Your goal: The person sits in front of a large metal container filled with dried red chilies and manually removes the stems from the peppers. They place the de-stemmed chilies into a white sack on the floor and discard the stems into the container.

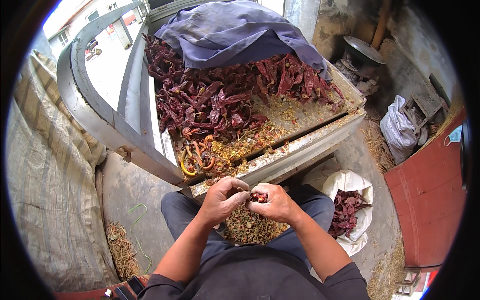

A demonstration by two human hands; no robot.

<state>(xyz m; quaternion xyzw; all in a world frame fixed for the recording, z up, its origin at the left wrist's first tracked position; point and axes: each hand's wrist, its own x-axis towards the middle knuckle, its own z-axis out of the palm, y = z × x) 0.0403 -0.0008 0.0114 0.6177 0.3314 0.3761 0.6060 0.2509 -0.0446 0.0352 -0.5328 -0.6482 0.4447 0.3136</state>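
My right hand (275,203) holds a dried red chili pepper (259,197), its broken open end showing pale seeds. Thumb and forefinger of my left hand (225,198) pinch a thin stem at the pepper's end, close to the right fingertips. Both hands are above my lap, just before the edge of a metal platform (322,131). On that platform lies a large heap of dried red chilies (210,101), with yellow seeds (240,148) scattered in front. Between my legs, below the hands, is a pile of chili stems and caps (255,227).
Tools with yellow and orange looped handles (187,161) lie at the platform's near left. A purple-grey cloth (240,33) covers the heap's back. By my right knee stands a white woven sack (347,180) of chilies. A curved metal rail (86,97) borders the left. Green wire (138,225) lies on the floor.
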